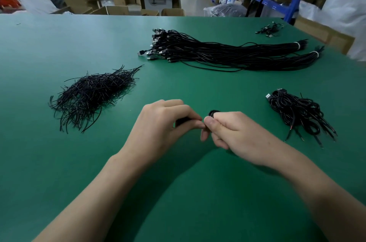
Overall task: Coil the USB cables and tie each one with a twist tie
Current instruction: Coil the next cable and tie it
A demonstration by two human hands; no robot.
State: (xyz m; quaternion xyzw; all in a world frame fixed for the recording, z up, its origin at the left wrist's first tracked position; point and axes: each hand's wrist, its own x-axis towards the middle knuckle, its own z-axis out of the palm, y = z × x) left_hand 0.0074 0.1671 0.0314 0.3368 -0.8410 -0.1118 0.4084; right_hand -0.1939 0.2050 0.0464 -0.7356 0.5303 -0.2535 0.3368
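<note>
left hand: fingers curled, fingertips pinched on the left end of the coiled cable
right hand: curled round the coil's right end, thumb tip meeting the left fingertips
coiled cable: held just above the worktop, near middle, between both hands. Mostly hidden; only black bits show above the right knuckles and under the left fingers. Long axis looks left-right, can't confirm; which way the plug points can't be told
tie on it: can't tell, fingers cover it
twist tie pile: left of the hands, strands run diagonally, near-left to far-right
cable bundle: far side, long axis left-right, plugs at the left end, bare ends at the right, bound with white bands there
finished coils: heap right of the hands, one plug pointing left at the far end, loose wire ends trailing toward the near edge
small heap: far right corner, too small to make out
</note>
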